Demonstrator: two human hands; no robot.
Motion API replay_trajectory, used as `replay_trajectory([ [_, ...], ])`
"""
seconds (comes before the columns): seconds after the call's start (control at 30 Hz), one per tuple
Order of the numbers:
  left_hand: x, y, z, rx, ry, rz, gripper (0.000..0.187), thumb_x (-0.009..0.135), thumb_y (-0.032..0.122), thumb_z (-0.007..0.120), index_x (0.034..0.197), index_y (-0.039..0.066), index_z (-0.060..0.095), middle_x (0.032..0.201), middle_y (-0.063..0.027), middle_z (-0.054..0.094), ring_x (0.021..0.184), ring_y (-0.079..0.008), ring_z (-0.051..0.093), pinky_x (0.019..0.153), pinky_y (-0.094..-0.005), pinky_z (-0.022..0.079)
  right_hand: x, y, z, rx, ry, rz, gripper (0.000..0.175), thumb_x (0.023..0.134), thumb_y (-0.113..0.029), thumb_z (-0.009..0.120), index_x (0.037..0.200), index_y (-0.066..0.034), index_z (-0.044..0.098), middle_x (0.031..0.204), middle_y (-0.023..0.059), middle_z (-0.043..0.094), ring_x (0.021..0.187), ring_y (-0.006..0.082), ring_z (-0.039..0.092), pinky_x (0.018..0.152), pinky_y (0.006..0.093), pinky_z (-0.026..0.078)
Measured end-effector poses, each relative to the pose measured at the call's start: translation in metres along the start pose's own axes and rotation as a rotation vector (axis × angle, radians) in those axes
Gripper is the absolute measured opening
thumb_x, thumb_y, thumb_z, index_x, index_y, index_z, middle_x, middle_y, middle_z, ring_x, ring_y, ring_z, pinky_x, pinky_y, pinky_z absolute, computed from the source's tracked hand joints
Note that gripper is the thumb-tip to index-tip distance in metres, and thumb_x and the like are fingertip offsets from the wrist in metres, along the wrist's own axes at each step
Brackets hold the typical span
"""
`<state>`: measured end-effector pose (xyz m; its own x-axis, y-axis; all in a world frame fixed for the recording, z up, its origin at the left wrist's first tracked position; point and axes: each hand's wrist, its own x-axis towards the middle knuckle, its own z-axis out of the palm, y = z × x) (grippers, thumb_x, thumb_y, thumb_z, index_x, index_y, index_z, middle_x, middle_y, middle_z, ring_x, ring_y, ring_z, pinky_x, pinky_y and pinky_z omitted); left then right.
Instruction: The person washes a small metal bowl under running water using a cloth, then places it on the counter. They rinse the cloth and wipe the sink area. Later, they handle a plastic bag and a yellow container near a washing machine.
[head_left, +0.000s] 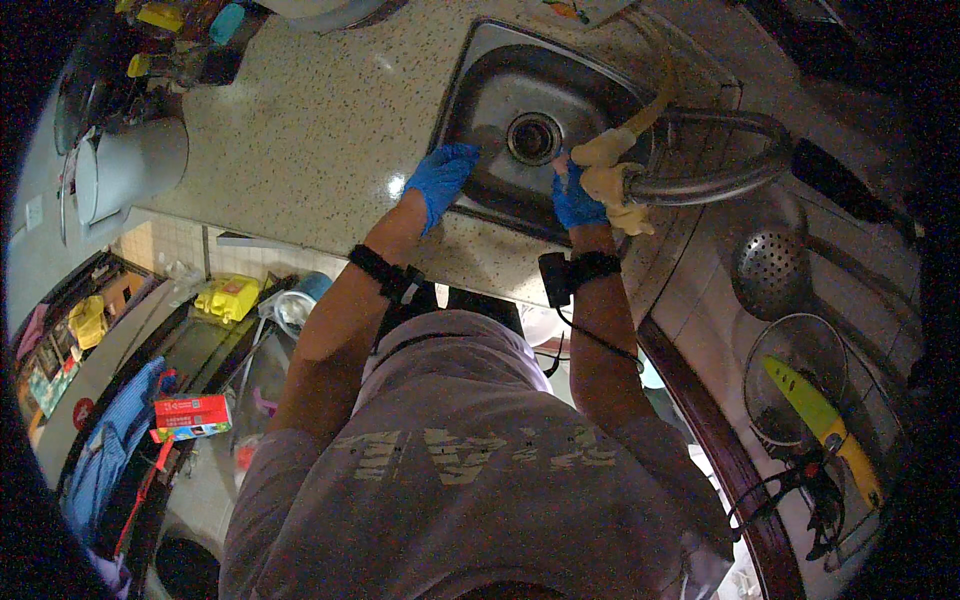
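My left hand (442, 178), in a blue disposable glove, is over the near left rim of a stainless steel sink (491, 180). Its fingers lie close together, and I cannot tell whether anything is between them. Inside the right part of the basin is my right hand (576, 199), gloved in the same blue. A pale yellow, limp covering (609, 184) at the end of the curved metal faucet (705, 187) partly hides that hand. A small pinkish patch shows at its fingertips; what it is stays unclear. The round drain (534, 139) sits between both hands.
Speckled countertop (315, 135) extends left of the sink to a white cylindrical container (131, 176). On the tiled wall at right hang a perforated skimmer (772, 262), a round strainer (795, 375) and a knife with a yellow handle (859, 469). A red box (191, 412) is at lower left.
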<state>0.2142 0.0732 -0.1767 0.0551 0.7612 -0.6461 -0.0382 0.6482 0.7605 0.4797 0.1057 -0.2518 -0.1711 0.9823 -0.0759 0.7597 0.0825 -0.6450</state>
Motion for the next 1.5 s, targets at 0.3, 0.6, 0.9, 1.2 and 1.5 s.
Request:
replay_trajectory([
  [0.3, -0.005, 0.009, -0.002, 0.036, 0.030, -0.039, 0.023, 0.090, 0.021, 0.057, 0.107, 0.007, 0.062, 0.099, -0.0033, 0.063, 0.087, -0.0135, 0.055, 0.080, -0.0270, 0.045, -0.018, 0.041, 0.010, 1.330, -0.363, 0.512, 0.023, 0.094, -0.026, 0.042, 0.089, -0.0054, 0.052, 0.083, 0.0071, 0.052, 0.077, 0.0215, 0.049, 0.068, 0.0356, 0.041],
  [0.6, 0.004, -0.009, -0.007, 0.040, 0.022, 0.064, 0.021, 0.089, 0.019, 0.057, 0.106, 0.008, 0.063, 0.098, -0.0023, 0.063, 0.087, -0.0123, 0.054, 0.080, -0.0259, 0.044, -0.010, 0.009, 0.000, 0.867, -0.258, 0.405, 0.021, 0.091, -0.022, 0.046, 0.100, -0.0041, 0.053, 0.091, 0.0087, 0.055, 0.084, 0.0232, 0.052, 0.074, 0.0354, 0.044],
  [0.9, 0.000, -0.007, -0.010, -0.002, -0.017, 0.056, 0.020, 0.089, 0.014, 0.056, 0.107, 0.007, 0.062, 0.100, -0.0022, 0.063, 0.089, -0.0121, 0.054, 0.082, -0.0254, 0.044, -0.023, -0.028, -0.020, -0.193, -0.255, 0.153, 0.027, 0.088, -0.018, 0.050, 0.110, -0.0029, 0.055, 0.098, 0.0103, 0.058, 0.091, 0.0248, 0.056, 0.080, 0.0353, 0.047],
  [1.2, -0.003, -0.004, -0.009, 0.047, -0.030, 0.052, 0.021, 0.089, 0.011, 0.054, 0.108, 0.007, 0.061, 0.100, -0.0015, 0.062, 0.090, -0.0121, 0.054, 0.083, -0.0241, 0.043, 0.008, 0.007, -0.009, -1.152, -0.552, -0.213, 0.017, 0.090, -0.020, 0.050, 0.101, -0.0081, 0.058, 0.100, 0.0087, 0.058, 0.095, 0.0212, 0.054, 0.080, 0.0313, 0.045],
  [1.5, 0.001, -0.007, -0.011, -0.112, -0.070, -0.001, 0.020, 0.090, 0.017, 0.056, 0.107, 0.008, 0.062, 0.099, -0.0025, 0.063, 0.090, -0.0127, 0.055, 0.084, -0.0256, 0.043, -0.019, 0.049, -0.014, -3.907, 1.281, -1.672, 0.032, 0.090, -0.031, 0.054, 0.111, -0.0072, 0.052, 0.100, 0.0099, 0.057, 0.090, 0.0150, 0.054, 0.065, 0.0271, 0.048],
])
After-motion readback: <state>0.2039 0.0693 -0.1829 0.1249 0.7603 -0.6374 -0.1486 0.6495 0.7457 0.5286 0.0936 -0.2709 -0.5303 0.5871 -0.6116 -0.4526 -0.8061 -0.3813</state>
